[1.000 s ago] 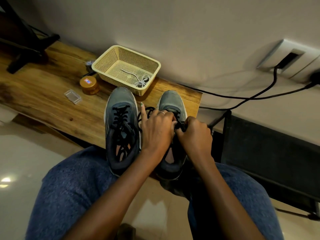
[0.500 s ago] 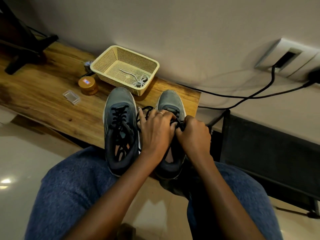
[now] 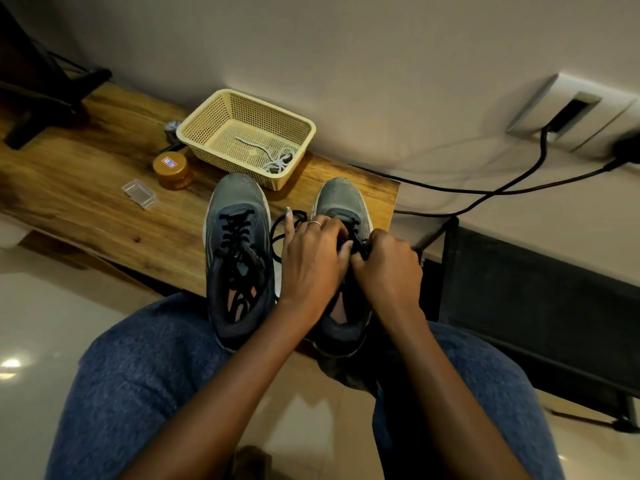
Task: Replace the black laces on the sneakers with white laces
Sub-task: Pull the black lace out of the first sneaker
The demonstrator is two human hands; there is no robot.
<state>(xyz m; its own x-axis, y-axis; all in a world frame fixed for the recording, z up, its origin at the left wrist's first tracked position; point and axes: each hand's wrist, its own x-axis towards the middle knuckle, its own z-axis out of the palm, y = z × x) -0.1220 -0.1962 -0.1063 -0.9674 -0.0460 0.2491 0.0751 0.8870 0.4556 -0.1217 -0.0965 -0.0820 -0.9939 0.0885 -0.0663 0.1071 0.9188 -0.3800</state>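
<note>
Two grey sneakers stand side by side on a wooden bench [image 3: 86, 209], toes pointing away from me. The left sneaker [image 3: 237, 237] is fully laced in black. Over the right sneaker [image 3: 341, 206] both my hands meet: my left hand [image 3: 311, 258] pinches the black lace [image 3: 280, 233] with its little finger stuck out, and my right hand [image 3: 388, 265] grips the lace beside it. A loose loop of that lace hangs between the shoes. White laces [image 3: 273, 157] lie in a cream mesh basket [image 3: 214, 116] behind the shoes.
An amber jar [image 3: 172, 169] and a small clear plastic box [image 3: 139, 194] sit on the bench left of the basket. Black cables [image 3: 502, 188] run along the wall to a socket at the right. A dark stand [image 3: 41, 98] occupies the far left.
Both hands stay on the right sneaker's lace with only slight finger shifts. The view has drifted a little.
</note>
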